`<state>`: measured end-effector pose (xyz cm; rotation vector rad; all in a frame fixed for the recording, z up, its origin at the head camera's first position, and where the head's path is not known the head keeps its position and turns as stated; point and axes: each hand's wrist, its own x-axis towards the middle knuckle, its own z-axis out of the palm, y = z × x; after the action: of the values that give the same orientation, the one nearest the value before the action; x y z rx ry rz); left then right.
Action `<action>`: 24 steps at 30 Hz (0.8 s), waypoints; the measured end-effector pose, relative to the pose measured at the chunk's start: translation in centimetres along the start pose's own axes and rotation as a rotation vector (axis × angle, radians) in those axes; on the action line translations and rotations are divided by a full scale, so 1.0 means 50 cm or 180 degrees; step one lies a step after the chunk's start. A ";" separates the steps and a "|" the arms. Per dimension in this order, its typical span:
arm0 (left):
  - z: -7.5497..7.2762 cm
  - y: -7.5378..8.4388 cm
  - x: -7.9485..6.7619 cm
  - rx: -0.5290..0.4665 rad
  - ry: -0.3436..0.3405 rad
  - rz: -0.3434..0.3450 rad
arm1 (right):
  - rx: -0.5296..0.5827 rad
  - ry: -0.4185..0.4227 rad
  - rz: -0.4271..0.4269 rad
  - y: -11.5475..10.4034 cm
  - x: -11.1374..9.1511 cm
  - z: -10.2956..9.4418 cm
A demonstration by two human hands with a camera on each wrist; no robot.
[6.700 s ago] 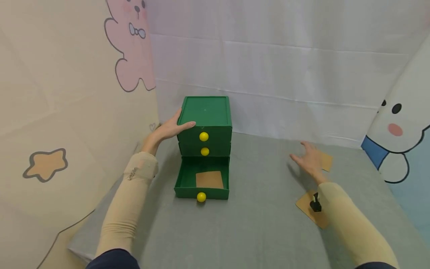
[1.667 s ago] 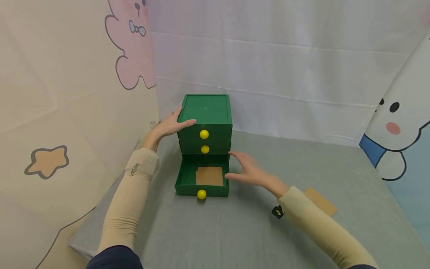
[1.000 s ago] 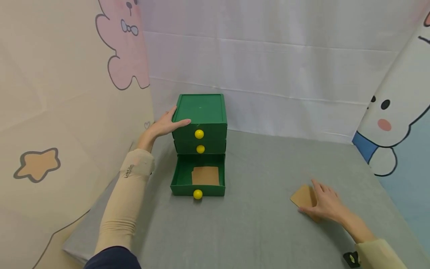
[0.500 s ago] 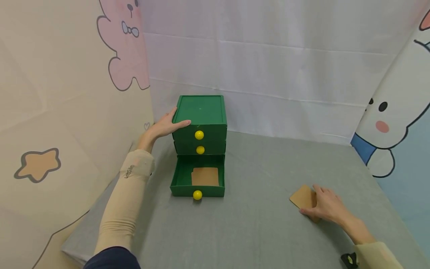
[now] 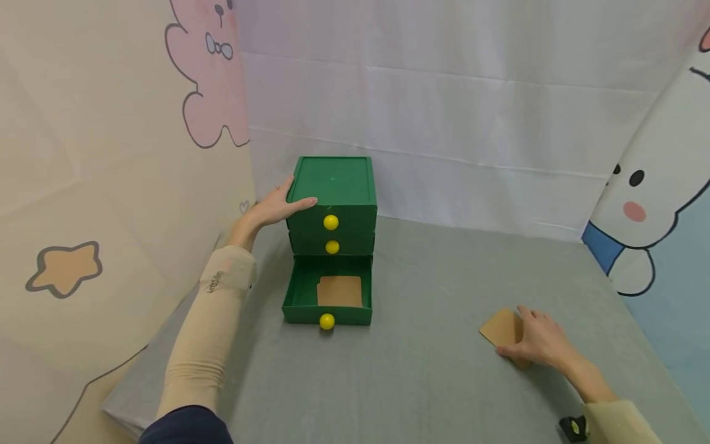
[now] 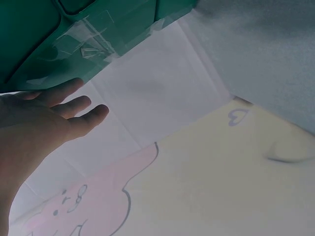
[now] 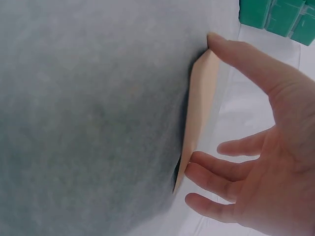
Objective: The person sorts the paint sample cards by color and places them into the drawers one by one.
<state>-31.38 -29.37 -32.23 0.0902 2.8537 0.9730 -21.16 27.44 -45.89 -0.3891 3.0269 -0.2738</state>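
A green drawer cabinet with yellow ball knobs stands on the table, its bottom drawer pulled out. Overlapping brown cardboard pieces lie in that drawer. My left hand rests on the cabinet's upper left, thumb over the top front edge and straight fingers along the side. At the right, my right hand spans another brown cardboard piece between thumb and fingers. In the right wrist view the thumb touches one edge of this cardboard and fingertips touch the opposite edge; it lies at the table surface.
Grey cloth covers the table. A white curtain hangs behind it, and a printed cloth wall runs along the left. A small black device sits at the right wrist.
A second cardboard piece has gone from the table's right and now overlaps the first in the drawer. My right hand has moved from the drawer to the last table piece. Left hand stays.
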 end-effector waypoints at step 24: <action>0.001 0.003 0.003 0.0069 -0.0017 -0.0030 | 0.0217 0.0130 -0.0567 -0.139 0.078 -0.035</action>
<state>-31.51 -29.21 -32.17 0.0814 2.8576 0.9389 -23.40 20.10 -43.09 -0.6566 3.0155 -0.4001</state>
